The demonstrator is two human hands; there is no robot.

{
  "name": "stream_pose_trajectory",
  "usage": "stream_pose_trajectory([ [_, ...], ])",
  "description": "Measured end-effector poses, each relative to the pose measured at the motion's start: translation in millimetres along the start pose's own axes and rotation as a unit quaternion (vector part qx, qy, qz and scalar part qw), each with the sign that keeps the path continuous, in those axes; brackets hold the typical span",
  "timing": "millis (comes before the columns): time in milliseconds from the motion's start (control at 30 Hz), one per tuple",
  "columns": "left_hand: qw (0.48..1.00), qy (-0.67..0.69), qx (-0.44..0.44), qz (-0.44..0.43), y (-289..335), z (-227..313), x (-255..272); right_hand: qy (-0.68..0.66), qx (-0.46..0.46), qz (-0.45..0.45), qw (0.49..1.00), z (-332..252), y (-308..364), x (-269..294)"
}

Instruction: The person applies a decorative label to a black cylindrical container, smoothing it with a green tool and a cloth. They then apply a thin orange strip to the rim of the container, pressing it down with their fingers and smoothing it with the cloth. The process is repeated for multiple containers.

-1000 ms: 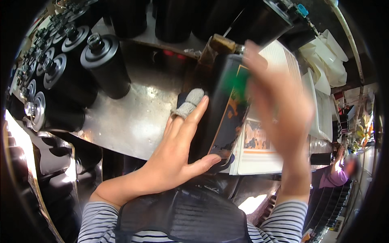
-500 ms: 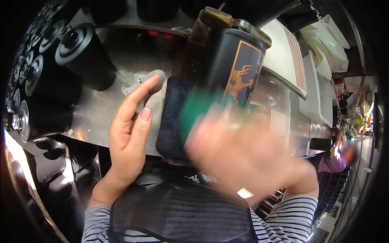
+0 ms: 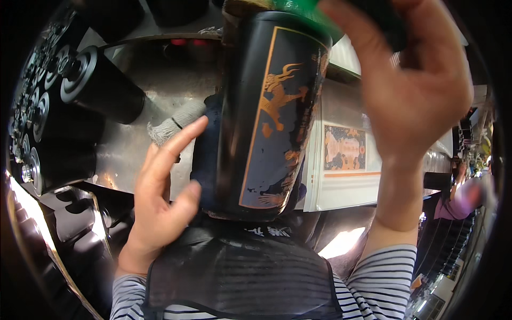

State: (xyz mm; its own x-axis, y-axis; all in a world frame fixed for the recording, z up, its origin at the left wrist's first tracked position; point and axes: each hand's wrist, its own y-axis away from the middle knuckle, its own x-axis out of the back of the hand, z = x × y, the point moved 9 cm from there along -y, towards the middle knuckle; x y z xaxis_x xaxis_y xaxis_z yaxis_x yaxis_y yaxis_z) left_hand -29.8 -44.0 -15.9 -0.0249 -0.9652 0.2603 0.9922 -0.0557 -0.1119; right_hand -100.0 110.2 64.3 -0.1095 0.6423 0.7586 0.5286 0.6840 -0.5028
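Black bottle [image 3: 266, 117], with an orange-bordered decorated panel facing up, lies lengthwise at the near edge of the metal tabletop [image 3: 120, 168], its base toward the wearer. It rests on a dark navy pad [image 3: 205, 160], which shows along its left side.

Right hand [image 3: 416, 101] is raised over the bottle's far end and to its right, thumb and fingers closed about a green object [image 3: 304, 13]; blur and the upper edge of view prevent its kind being identified. Contact between that object and the bottle cannot be confirmed.

Left hand [image 3: 165, 186] is loosely spread, thumb apart from forefinger, gripping nothing visible. Its forefinger tip is just beside the bottle, over the pad; whether it touches cannot be told. One finger wears a grey knitted sleeve [image 3: 184, 116].

Printed sheets [image 3: 341, 189] lie right of the bottle, at the tabletop's near edge. Another black bottle [image 3: 104, 85] stands toward the tabletop's left end, well apart from the one on the pad.
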Motion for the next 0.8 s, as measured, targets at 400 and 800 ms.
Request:
stream_pose_trajectory([
  [400, 0.979, -0.199, -0.007, -0.03, -1, 9, -33, 0.041, 0.082, 0.054, 0.994, -25, 25, 11],
  [800, 0.982, -0.19, -0.017, -0.016, 1, 1, -37, 0.036, 0.212, 0.021, 0.976, -76, 65, -1],
])
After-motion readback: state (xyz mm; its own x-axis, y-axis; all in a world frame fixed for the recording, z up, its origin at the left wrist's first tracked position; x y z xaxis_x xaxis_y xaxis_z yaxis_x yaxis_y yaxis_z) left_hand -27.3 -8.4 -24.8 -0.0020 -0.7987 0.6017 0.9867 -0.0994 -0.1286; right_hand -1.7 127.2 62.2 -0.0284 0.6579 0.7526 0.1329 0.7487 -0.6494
